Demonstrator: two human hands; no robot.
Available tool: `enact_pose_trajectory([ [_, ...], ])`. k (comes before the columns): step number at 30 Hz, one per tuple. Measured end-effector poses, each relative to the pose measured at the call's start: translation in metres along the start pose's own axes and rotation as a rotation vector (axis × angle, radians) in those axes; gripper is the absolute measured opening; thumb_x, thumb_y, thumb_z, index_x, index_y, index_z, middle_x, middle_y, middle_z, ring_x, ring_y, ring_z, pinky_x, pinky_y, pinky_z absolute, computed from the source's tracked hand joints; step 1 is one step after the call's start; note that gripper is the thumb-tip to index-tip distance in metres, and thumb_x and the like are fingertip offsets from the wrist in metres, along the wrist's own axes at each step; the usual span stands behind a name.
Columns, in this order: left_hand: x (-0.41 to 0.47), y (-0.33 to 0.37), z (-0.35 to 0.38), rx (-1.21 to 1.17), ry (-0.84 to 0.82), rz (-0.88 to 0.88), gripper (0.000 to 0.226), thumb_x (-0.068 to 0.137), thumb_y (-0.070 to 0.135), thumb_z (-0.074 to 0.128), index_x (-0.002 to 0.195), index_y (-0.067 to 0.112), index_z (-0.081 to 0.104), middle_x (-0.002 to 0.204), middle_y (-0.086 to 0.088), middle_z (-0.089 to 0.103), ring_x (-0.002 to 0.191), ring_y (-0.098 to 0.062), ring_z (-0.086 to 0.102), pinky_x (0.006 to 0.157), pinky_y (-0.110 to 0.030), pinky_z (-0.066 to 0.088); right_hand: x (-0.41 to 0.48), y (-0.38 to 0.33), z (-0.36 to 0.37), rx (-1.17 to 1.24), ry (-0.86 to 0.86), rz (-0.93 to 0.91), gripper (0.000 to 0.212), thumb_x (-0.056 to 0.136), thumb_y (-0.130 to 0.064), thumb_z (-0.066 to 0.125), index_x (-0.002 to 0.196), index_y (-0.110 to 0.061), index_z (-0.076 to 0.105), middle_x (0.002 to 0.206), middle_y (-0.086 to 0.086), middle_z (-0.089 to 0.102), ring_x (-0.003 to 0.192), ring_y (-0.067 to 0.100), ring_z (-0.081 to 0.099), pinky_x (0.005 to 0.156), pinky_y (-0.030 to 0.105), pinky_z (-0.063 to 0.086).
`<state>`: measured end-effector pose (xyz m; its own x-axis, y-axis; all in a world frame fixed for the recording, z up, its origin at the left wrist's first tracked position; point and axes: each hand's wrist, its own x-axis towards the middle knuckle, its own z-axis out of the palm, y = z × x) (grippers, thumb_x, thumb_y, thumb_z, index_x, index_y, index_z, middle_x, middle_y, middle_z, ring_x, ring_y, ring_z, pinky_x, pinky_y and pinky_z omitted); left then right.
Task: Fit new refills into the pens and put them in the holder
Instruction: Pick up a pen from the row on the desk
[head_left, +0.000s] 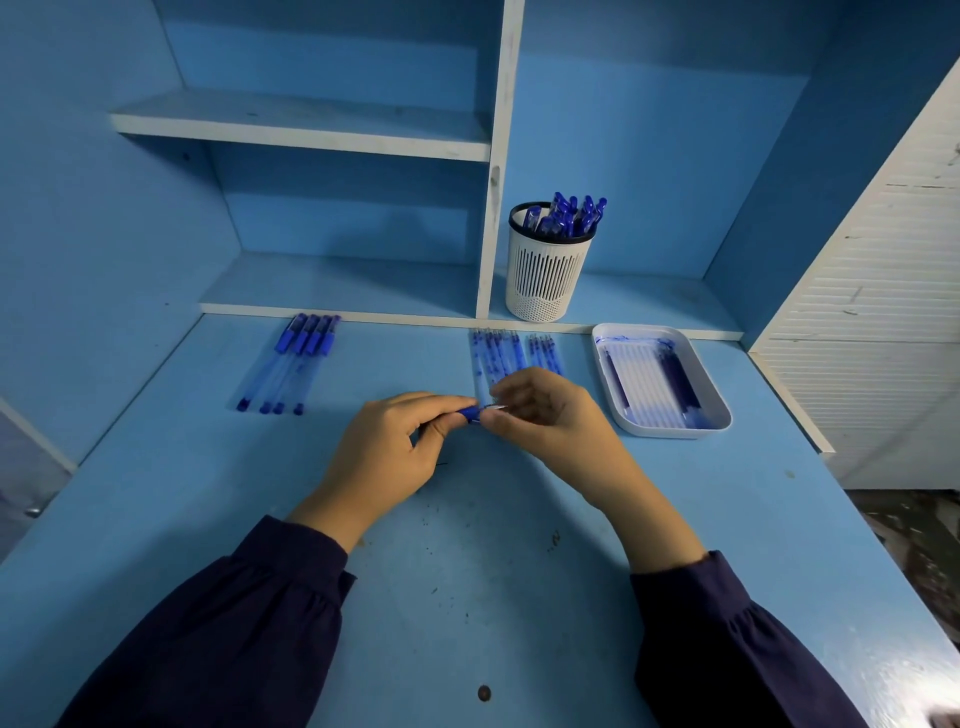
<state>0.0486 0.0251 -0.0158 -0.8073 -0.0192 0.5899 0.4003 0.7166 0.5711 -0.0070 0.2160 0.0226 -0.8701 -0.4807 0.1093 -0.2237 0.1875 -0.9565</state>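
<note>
Mid-frame, my left grip (387, 449) curls round the pen (469, 413); my right grip (540, 415) pinches its tip end. I'd keep both aligned and twist gently. The holder (545, 280) stands above centre.

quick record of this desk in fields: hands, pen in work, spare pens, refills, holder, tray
left hand: grips the blue pen
right hand: pinches the pen's tip end
capped pens: four in a row, on the desk's left
loose refills: lying side by side, behind the hands
holder: white, slotted, on the low shelf, holding blue pens
tray: white, right of the loose refills, holds more refills
</note>
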Motion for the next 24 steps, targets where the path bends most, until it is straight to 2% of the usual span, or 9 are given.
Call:
enact_pose_trajectory([
  [3, 0.0, 0.0002, 0.001, 0.004, -0.005, 0.001, 0.023, 0.092, 0.022, 0.064, 0.111, 0.017, 0.076, 0.099, 0.013, 0.073, 0.084, 0.013, 0.06, 0.071, -0.003, 0.042, 0.0, 0.0004, 0.0011, -0.04, 0.005, -0.005, 0.008, 0.09, -0.017, 0.067, 0.09, -0.009, 0.067, 0.079, 0.007, 0.07, 0.073, 0.018, 0.064, 0.078, 0.043, 0.054],
  [5, -0.0001, -0.0007, 0.0009, 0.001, -0.007, -0.002, 0.022, 0.092, 0.018, 0.066, 0.111, 0.017, 0.076, 0.097, 0.014, 0.072, 0.082, 0.014, 0.059, 0.07, -0.002, 0.04, -0.0001, 0.0003, -0.0001, 0.01, -0.011, -0.014, 0.007, 0.087, -0.005, 0.068, 0.093, -0.007, 0.066, 0.087, 0.009, 0.07, 0.079, 0.018, 0.065, 0.08, 0.038, 0.054],
  [7, -0.0003, -0.002, 0.0006, 0.001, -0.011, -0.004, 0.022, 0.092, 0.012, 0.068, 0.112, 0.017, 0.076, 0.099, 0.012, 0.074, 0.085, 0.008, 0.063, 0.072, -0.006, 0.045, -0.0003, -0.0004, 0.0002, 0.059, -0.011, 0.019, 0.015, 0.085, -0.01, 0.071, 0.099, -0.009, 0.065, 0.094, 0.011, 0.07, 0.086, 0.021, 0.067, 0.083, 0.033, 0.055],
  [9, -0.0003, -0.0019, 0.0004, 0.003, -0.011, -0.004, 0.023, 0.092, 0.012, 0.068, 0.112, 0.018, 0.076, 0.1, 0.012, 0.074, 0.087, 0.005, 0.065, 0.074, -0.01, 0.049, -0.0001, -0.0004, 0.0014, -0.012, 0.003, 0.021, 0.014, 0.089, -0.021, 0.069, 0.097, -0.01, 0.066, 0.088, 0.008, 0.071, 0.082, 0.022, 0.067, 0.081, 0.034, 0.056],
  [12, -0.0001, -0.0011, 0.0008, 0.005, -0.019, -0.008, 0.022, 0.092, 0.019, 0.067, 0.112, 0.019, 0.076, 0.098, 0.013, 0.074, 0.082, 0.008, 0.062, 0.07, -0.004, 0.042, 0.0004, 0.0007, 0.0013, -0.033, -0.012, -0.011, 0.003, 0.09, -0.009, 0.065, 0.093, -0.008, 0.066, 0.083, 0.008, 0.07, 0.076, 0.017, 0.066, 0.079, 0.032, 0.056],
  [15, -0.0001, -0.0014, 0.0002, 0.004, -0.024, -0.013, 0.021, 0.093, 0.018, 0.068, 0.112, 0.019, 0.076, 0.099, 0.013, 0.074, 0.081, 0.009, 0.061, 0.068, -0.003, 0.04, -0.0003, 0.0001, -0.0006, 0.057, -0.019, 0.018, 0.017, 0.083, -0.006, 0.073, 0.098, -0.01, 0.067, 0.095, 0.011, 0.07, 0.087, 0.019, 0.067, 0.082, 0.027, 0.055],
  [17, -0.0002, -0.0011, -0.0002, 0.006, -0.026, -0.01, 0.022, 0.092, 0.015, 0.069, 0.113, 0.019, 0.076, 0.099, 0.013, 0.074, 0.081, 0.01, 0.06, 0.068, -0.003, 0.04, -0.0008, -0.0009, 0.0, 0.016, 0.002, 0.029, 0.015, 0.084, -0.017, 0.074, 0.096, -0.011, 0.068, 0.09, 0.011, 0.071, 0.084, 0.024, 0.067, 0.081, 0.033, 0.057],
  [19, -0.0003, -0.0013, 0.0, 0.009, -0.025, -0.01, 0.021, 0.092, 0.016, 0.068, 0.112, 0.017, 0.076, 0.098, 0.012, 0.074, 0.08, 0.012, 0.059, 0.068, -0.002, 0.039, -0.0004, -0.0003, 0.0, -0.022, 0.001, 0.013, 0.008, 0.087, -0.015, 0.07, 0.093, -0.01, 0.068, 0.085, 0.011, 0.071, 0.081, 0.027, 0.067, 0.081, 0.039, 0.056],
  [24, -0.0006, -0.0024, -0.0003, 0.002, -0.025, -0.008, 0.021, 0.093, 0.02, 0.066, 0.112, 0.019, 0.076, 0.101, 0.012, 0.074, 0.086, 0.003, 0.064, 0.071, -0.006, 0.044, -0.0026, -0.0042, -0.0012, 0.095, -0.008, 0.04, 0.015, 0.084, -0.006, 0.071, 0.098, -0.008, 0.067, 0.093, 0.012, 0.071, 0.083, 0.017, 0.067, 0.082, 0.028, 0.055],
])
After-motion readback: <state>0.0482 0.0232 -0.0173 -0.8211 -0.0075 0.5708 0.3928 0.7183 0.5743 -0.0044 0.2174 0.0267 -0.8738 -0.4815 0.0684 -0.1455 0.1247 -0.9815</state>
